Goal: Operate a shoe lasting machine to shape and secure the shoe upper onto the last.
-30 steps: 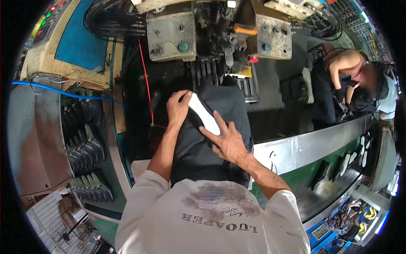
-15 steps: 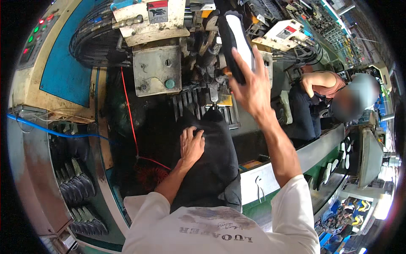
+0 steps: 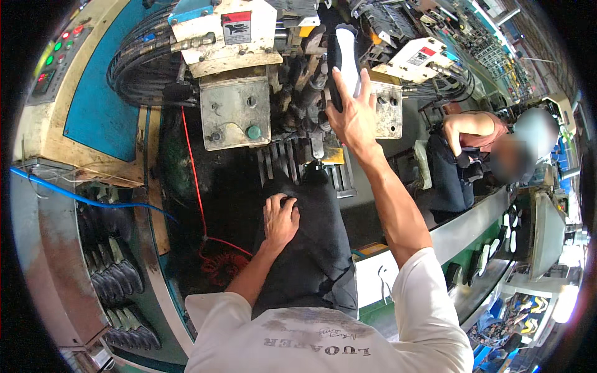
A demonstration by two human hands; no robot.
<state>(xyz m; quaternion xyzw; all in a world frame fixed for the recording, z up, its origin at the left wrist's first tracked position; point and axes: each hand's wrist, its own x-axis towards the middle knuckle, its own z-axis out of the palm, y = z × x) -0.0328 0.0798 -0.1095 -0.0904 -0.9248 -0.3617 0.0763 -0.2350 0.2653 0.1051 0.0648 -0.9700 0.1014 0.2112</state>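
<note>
My right hand (image 3: pixel 356 118) reaches forward to a black shoe upper (image 3: pixel 334 56) with a white sole-shaped bottom (image 3: pixel 347 53) facing up. My fingers lie along the white bottom and its right edge, the thumb on the left side, gripping the near end. The shoe is at the middle of a dark metal machine (image 3: pixel 311 93); whether it rests on it I cannot tell. My left hand (image 3: pixel 281 219) rests on my dark-trousered thigh (image 3: pixel 311 230), its fingers loosely bent and slightly apart. A dark patch shows between its finger and thumb; I see nothing clearly held there.
A control box with a green button (image 3: pixel 253 132) stands left of the shoe. Black hoses (image 3: pixel 140 68) and a red air line (image 3: pixel 191 161) run at the left. Dark shoe lasts (image 3: pixel 118 276) fill a left rack. A seated person (image 3: pixel 463 149) and a conveyor with white soles (image 3: pixel 482 258) are at right.
My right hand and the shoe have moved slightly left and nearer to me, closer in to the machine. My left hand stays on my thigh. The view has shifted a little.
</note>
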